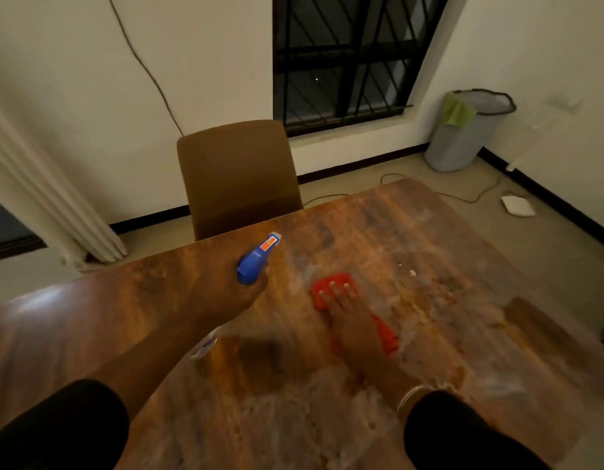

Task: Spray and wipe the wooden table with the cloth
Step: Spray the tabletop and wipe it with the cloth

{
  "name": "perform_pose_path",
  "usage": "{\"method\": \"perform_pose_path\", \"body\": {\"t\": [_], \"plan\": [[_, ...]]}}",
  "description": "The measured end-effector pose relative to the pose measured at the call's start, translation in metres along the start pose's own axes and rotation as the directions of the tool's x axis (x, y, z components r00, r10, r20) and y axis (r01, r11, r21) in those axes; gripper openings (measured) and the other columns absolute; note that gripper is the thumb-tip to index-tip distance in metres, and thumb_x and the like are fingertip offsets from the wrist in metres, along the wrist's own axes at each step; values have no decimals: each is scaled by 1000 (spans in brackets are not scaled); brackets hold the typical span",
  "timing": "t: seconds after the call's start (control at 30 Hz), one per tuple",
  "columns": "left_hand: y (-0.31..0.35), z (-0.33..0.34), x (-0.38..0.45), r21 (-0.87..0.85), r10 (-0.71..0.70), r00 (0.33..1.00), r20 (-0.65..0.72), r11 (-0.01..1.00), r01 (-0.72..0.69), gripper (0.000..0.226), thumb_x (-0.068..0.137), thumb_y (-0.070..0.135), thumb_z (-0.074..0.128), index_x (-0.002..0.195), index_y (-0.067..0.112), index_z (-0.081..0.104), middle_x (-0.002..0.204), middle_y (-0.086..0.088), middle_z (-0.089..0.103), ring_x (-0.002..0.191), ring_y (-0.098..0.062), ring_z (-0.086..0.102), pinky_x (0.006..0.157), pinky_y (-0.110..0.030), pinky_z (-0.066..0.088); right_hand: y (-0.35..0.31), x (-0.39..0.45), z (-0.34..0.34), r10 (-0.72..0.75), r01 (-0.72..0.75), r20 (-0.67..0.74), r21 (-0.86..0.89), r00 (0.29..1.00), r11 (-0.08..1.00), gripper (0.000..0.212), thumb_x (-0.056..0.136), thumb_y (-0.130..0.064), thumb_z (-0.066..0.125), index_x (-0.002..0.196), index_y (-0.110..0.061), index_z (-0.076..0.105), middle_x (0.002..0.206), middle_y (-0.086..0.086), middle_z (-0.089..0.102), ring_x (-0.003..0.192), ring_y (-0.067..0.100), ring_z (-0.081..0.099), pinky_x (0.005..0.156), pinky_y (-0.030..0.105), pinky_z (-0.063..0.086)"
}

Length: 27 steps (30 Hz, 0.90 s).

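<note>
The wooden table fills the lower frame, its middle and right streaked with whitish wet smears. My left hand is held above the table, closed around a spray bottle with a blue trigger head whose nozzle points away towards the far edge; the clear body shows below my wrist. My right hand lies flat, fingers spread, pressing a red cloth onto the tabletop at the centre. Part of the cloth sticks out to the right of my wrist.
A brown chair stands at the table's far edge. Small crumbs lie to the right of the cloth. A grey bin stands in the far right corner, with a white device and cables on the floor.
</note>
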<state>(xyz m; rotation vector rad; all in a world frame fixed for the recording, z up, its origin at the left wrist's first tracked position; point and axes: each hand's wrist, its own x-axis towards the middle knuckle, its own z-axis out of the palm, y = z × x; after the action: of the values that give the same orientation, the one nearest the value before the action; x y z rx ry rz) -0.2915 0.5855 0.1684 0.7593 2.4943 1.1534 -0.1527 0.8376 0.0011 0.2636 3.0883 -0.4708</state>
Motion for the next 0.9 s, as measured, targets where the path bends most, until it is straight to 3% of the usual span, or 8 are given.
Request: {"method": "perform_pose_path", "body": {"t": [0.1, 0.17, 0.3, 0.37, 0.43, 0.6, 0.77, 0.9], "plan": [[26, 33, 18, 302, 216, 965, -149, 939, -163, 35, 75, 41, 73, 100, 16, 67, 74, 14, 51, 59, 5, 42, 59, -9, 35, 55, 2, -26, 244, -210, -142, 220, 959, 953, 50, 110, -7, 42, 158, -18, 44, 170, 8, 30, 160, 34, 22, 133, 46, 12], [39, 59, 30, 244, 152, 988, -13, 959, -144, 25, 85, 22, 70, 108, 15, 62, 79, 11, 55, 63, 1, 47, 64, -8, 41, 75, 3, -42, 422, -239, -294, 500, 857, 832, 43, 108, 3, 46, 149, -6, 55, 161, 15, 45, 154, 35, 37, 130, 48, 22], [56, 97, 60, 234, 135, 987, 82, 960, -151, 15, 87, 27, 66, 82, 27, 53, 65, 8, 52, 61, -7, 51, 67, -25, 45, 110, -3, -68, 590, -181, -411, 694, 695, 697, 39, 110, -1, 44, 147, -4, 57, 155, 19, 53, 139, 21, 57, 118, 22, 41], [66, 112, 74, 288, 142, 987, 68, 945, -156, 26, 86, 31, 66, 70, 31, 46, 56, 8, 46, 52, -7, 51, 58, -15, 38, 126, -3, -80, 604, -141, -394, 748, 692, 649, 40, 113, -7, 41, 151, -9, 54, 151, 17, 56, 112, 37, 71, 95, 48, 61], [76, 127, 79, 281, 131, 988, 82, 948, -149, 31, 86, 29, 66, 66, 30, 43, 51, 9, 42, 48, -3, 50, 50, -10, 37, 142, -4, -88, 610, -142, -413, 740, 677, 658, 41, 114, -13, 39, 152, -13, 53, 151, 15, 55, 100, 34, 74, 81, 50, 65], [91, 162, 89, 190, 164, 973, 162, 962, -194, 32, 81, 20, 69, 65, 31, 44, 52, 9, 43, 46, -4, 46, 51, -10, 38, 176, -14, -97, 619, -228, -433, 668, 656, 709, 41, 114, -21, 39, 154, -21, 52, 163, 4, 45, 137, 39, 57, 104, 61, 53], [94, 172, 98, 169, 148, 979, 138, 971, -171, 31, 78, 21, 71, 64, 30, 45, 51, 8, 44, 45, -6, 46, 52, -14, 37, 197, -14, -95, 616, -268, -402, 645, 677, 715, 43, 115, -25, 36, 156, -24, 48, 167, 3, 39, 127, 40, 65, 95, 60, 58], [98, 154, 109, 153, 164, 985, 52, 974, -170, 28, 83, 24, 69, 69, 30, 45, 53, 8, 43, 52, 4, 53, 50, -4, 38, 211, 2, -86, 575, -324, -343, 568, 742, 757, 44, 115, -22, 36, 157, -22, 48, 164, 8, 44, 142, 36, 52, 112, 56, 48]]}}
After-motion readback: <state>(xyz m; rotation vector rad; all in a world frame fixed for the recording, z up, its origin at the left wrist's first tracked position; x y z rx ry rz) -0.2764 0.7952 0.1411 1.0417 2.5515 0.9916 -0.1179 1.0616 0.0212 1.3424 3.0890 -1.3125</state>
